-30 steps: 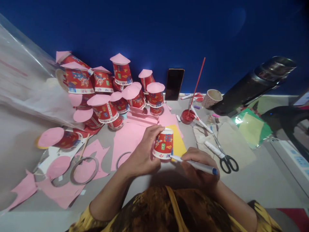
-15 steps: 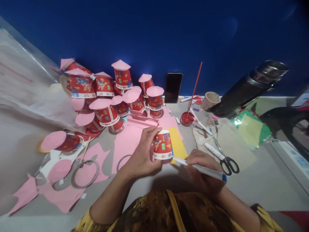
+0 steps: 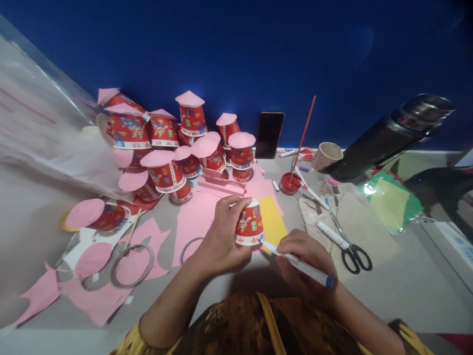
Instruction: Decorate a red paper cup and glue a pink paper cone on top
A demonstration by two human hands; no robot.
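Observation:
My left hand (image 3: 231,239) is closed around a red patterned paper cup (image 3: 249,222), held upside down with its white rim at the bottom. Pink and blue marks show on that rim. In my right hand (image 3: 306,259) is a white marker (image 3: 314,271) with a blue end; its tip meets the rim at the lower right. Beneath the cup lie a yellow sheet (image 3: 272,219) and pink paper (image 3: 195,212). Several similar red cups with pink cone tops (image 3: 165,172) are grouped at the back left.
Black-handled scissors (image 3: 355,257) and a capped marker (image 3: 332,234) lie to the right. A red paint pot (image 3: 289,183) holds a thin red stick. Behind are a phone (image 3: 270,134), a small cup (image 3: 327,156) and a black flask (image 3: 391,135). A tape roll (image 3: 132,266) rests on pink scraps at left.
The marker's tip has shifted slightly left along the cup's rim, and my right hand has moved with it. The cup is turned a little in my left hand. The whole view has shifted slightly.

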